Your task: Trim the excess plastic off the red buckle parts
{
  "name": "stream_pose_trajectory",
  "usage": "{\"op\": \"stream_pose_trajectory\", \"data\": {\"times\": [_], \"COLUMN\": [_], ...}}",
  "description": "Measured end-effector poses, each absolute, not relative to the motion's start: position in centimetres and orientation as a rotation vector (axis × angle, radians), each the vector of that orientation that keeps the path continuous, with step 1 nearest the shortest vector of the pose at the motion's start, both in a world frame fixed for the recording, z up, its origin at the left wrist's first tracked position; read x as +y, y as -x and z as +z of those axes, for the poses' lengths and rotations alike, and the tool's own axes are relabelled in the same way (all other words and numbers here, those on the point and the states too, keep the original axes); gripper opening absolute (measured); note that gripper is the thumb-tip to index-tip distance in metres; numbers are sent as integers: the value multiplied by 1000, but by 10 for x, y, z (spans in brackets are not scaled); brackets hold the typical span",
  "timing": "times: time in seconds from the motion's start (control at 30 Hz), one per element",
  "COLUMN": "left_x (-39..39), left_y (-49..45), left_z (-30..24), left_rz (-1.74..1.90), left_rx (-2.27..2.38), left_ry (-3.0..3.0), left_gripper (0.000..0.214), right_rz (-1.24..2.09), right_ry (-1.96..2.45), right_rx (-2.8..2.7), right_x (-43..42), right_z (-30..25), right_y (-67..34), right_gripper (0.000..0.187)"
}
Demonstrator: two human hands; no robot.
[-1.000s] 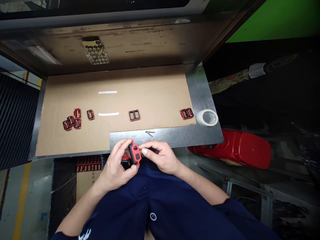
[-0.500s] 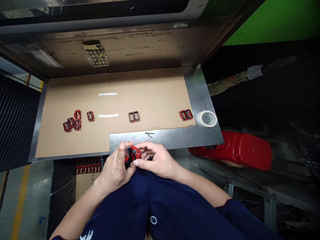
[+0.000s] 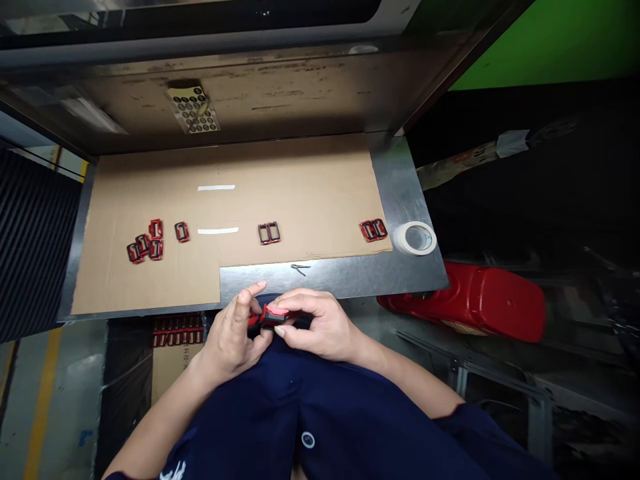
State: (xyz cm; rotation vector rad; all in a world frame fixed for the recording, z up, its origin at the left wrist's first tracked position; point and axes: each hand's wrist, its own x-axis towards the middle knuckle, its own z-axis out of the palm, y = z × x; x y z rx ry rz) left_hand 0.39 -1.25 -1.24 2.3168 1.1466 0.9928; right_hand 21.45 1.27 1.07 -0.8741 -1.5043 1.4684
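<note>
My left hand (image 3: 233, 330) is closed on a small red-and-black frame (image 3: 253, 321), mostly hidden by its fingers. Between the thumb and fingers of my right hand (image 3: 317, 323) is another red-and-black frame (image 3: 275, 315), seen edge-on. The two frames meet or nearly meet in front of my navy shirt; I cannot tell whether they are joined. Beyond my hands, a pair of similar frames (image 3: 269, 233) lies side by side on the cardboard sheet (image 3: 320, 193). A small dark tool (image 3: 301, 269) like tweezers rests on the metal table edge.
Several red-and-black frames (image 3: 155, 249) cluster at the left, with a single one (image 3: 181, 231) beside them. Another pair (image 3: 373, 229) lies near a tape roll (image 3: 417, 238) at the right. Below the table, a box holds rows of frames (image 3: 177, 331). A red stool-like object (image 3: 505, 301) stands right.
My right hand has turned its frame from a tilted, upright pose to nearly level and edge-on. My left hand has hardly moved.
</note>
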Motion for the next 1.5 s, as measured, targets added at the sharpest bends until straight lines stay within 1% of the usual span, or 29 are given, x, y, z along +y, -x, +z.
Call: {"op": "stream_pose_trajectory", "data": {"times": [0.13, 0.33, 0.47, 0.77, 0.93, 1.13, 1.3, 1.5], "left_x": [-13, -11, -8, -2, -1, -4, -5, -7], "left_y": [-5, -6, -6, -10, -11, -12, -14, -12], "left_z": [-13, -4, 4, 16, 16, 13, 13, 8], "left_rz": [994, 990, 1006, 1015, 974, 930, 913, 989], "left_rx": [1151, 1077, 1031, 1029, 1096, 1184, 1249, 1305], "left_ry": [-2214, -2073, -2027, -1999, -1963, -1887, -1895, -1842], "left_gripper": [108, 105, 104, 102, 101, 98, 95, 88], "right_rz": [1542, 2036, 2216, 2376, 2445, 2423, 2407, 2470], "right_ry": [897, 821, 750, 691, 622, 699, 699, 602], "right_rx": [-1464, -1036, -805, -545, -437, -425, -402, -275], "right_x": [13, 13, 17, 21, 25, 27, 28, 28], "right_z": [5, -5, -7, -14, -16, -17, -14, -10], "right_y": [-215, -218, -217, -213, -213, -212, -211, -214], "right_gripper": [34, 40, 41, 45, 43, 42, 37, 44]}}
